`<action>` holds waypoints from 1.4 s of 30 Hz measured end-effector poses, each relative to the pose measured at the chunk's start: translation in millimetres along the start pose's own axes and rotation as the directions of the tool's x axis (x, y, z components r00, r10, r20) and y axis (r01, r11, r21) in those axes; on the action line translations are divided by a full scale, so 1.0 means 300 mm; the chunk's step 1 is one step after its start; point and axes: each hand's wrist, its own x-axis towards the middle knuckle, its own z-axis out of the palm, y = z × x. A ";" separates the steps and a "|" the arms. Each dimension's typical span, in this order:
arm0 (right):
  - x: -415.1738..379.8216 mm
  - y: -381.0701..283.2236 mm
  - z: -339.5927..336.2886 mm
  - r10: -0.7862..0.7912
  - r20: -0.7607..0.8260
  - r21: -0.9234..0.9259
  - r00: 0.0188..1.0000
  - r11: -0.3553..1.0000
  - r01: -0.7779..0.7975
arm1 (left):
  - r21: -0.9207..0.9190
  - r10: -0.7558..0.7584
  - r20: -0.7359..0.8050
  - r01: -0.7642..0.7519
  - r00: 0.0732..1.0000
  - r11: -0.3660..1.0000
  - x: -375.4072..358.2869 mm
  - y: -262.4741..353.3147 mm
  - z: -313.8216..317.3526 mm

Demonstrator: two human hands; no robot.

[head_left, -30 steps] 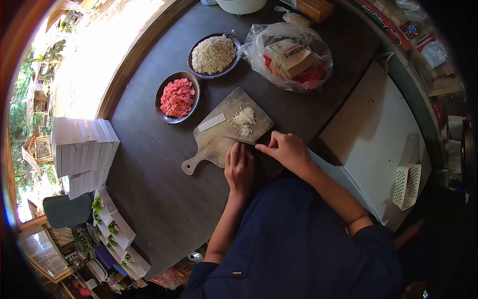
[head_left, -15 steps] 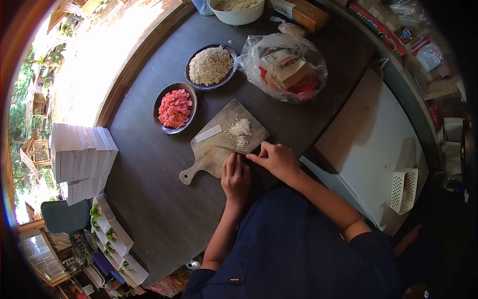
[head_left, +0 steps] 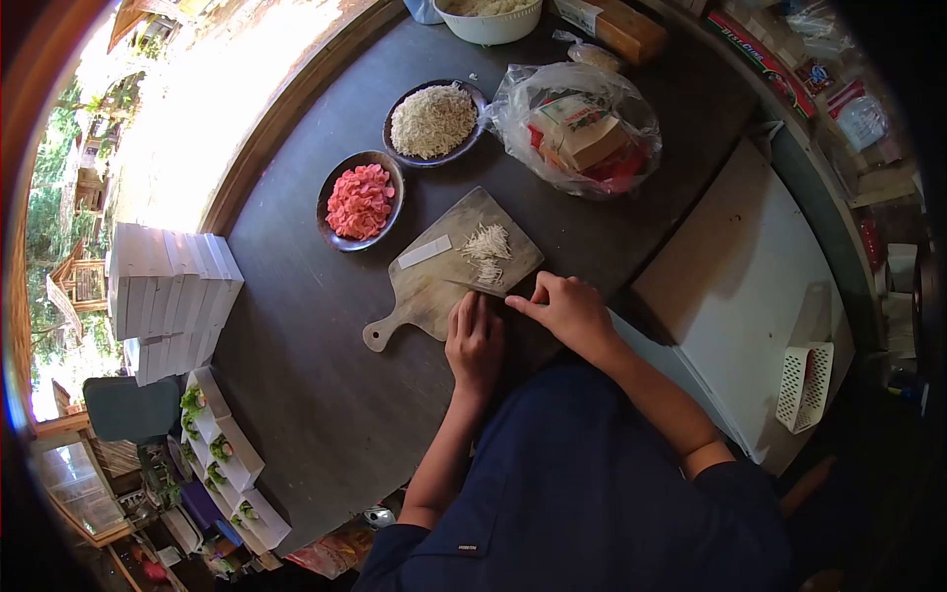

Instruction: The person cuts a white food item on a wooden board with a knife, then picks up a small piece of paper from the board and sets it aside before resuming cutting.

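A wooden cutting board (head_left: 424, 296) lies on the dark table, bearing a small heap of thin pale shreds (head_left: 486, 247) and a flat white strip (head_left: 424, 252). My right hand (head_left: 564, 308) is closed round the handle of a knife (head_left: 475, 287), whose blade lies over the board just below the shreds. My left hand (head_left: 474, 340) is at the board's lower edge with its fingers curled beside the blade; whatever lies under its fingertips is hidden.
Beyond the board stand a bowl of pink slices (head_left: 360, 201), a bowl of pale shreds (head_left: 432, 121), a plastic bag with packets (head_left: 582, 133) and a white basin (head_left: 488, 27). Stacked white boxes (head_left: 168, 296) are at left, a perforated basket (head_left: 804, 388) at right.
The view has shifted slightly, so the table items appear a little to the right and higher. Both hands stay at the board's lower edge, with the knife still in my right hand.
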 end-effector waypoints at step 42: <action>0.011 0.013 0.035 -0.040 -0.064 0.080 0.997 0.996 0.045 | -0.019 0.008 -0.032 -0.008 0.999 1.000 0.009 -0.001 0.001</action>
